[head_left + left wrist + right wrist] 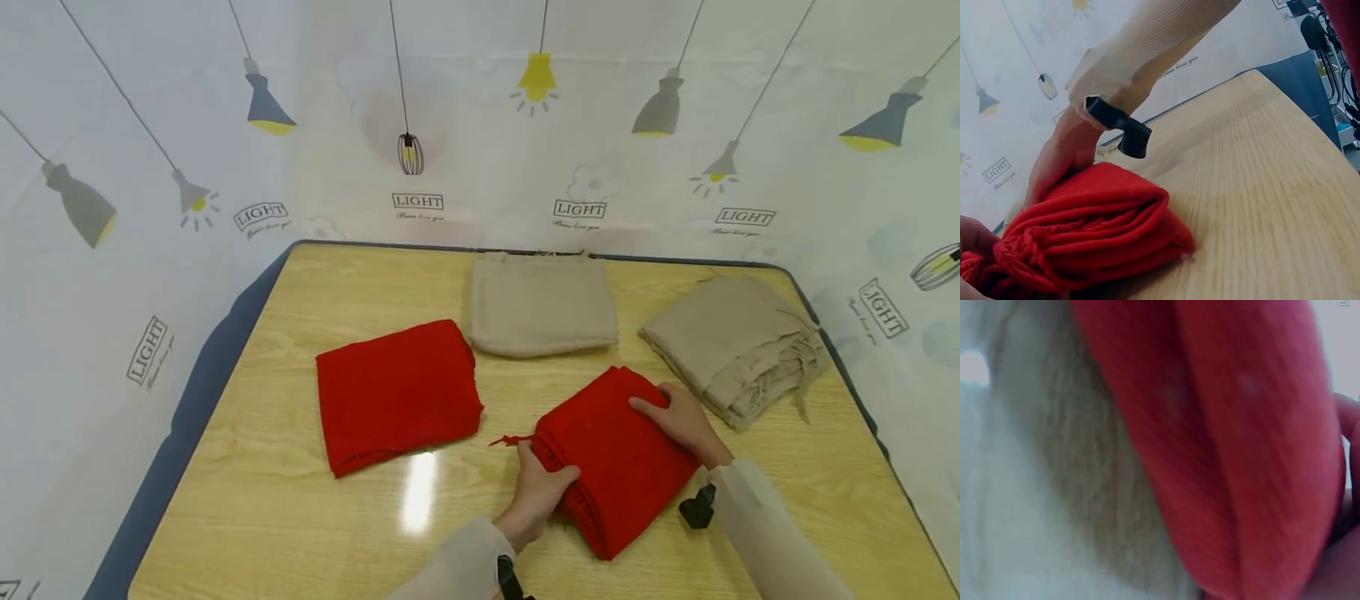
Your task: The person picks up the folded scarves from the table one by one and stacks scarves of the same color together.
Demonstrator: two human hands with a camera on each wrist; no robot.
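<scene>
A folded red fringed scarf [618, 458] lies at an angle between both hands at the table's front right. My left hand [536, 493] grips its left edge, thumb on top, beside the twisted tassels. On the opposite edge my right hand [686, 423] holds the cloth, thumb across the upper face and other fingers partly hidden. In the left wrist view the scarf's stacked folds [1104, 231] and knotted fringe show from the side. The right wrist view is filled by two thick red folds [1266, 444], close up and blurred.
Another folded red cloth [397, 396] lies to the left on the wooden table [262, 492]. A folded beige cloth [543, 304] is at the back middle. A beige fringed scarf [735, 342] sits at the back right, near the right hand. Printed curtain [480, 100] surrounds the table.
</scene>
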